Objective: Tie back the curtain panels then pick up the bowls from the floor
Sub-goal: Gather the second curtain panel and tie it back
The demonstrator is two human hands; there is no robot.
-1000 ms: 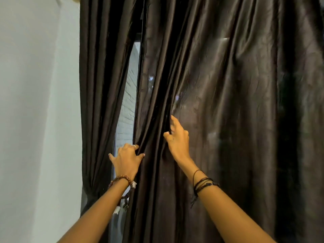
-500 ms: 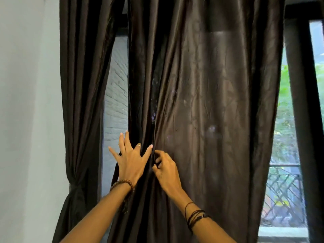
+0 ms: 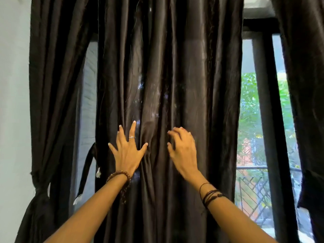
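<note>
Satin-dark fabric fills the view: the middle curtain panel (image 3: 168, 85) hangs loose in long vertical folds, and both hands are on it. Left hand (image 3: 127, 151) lies flat against the cloth with fingers spread, an open grip that presses and holds nothing; just to its right the right hand (image 3: 183, 151) has its fingers half curled against a fold, blurred, so whether that grip has caught cloth I cannot tell. Left of the middle panel, the left curtain panel (image 3: 52, 102) already looks cinched low down, and a dark tie-back strap (image 3: 87, 169) dangles between the two. Cloth this sheeny should be light, soft and slippery, so I'd gather the folds into one bundle at hand height and wrap the strap there. No bowls or floor in view.
</note>
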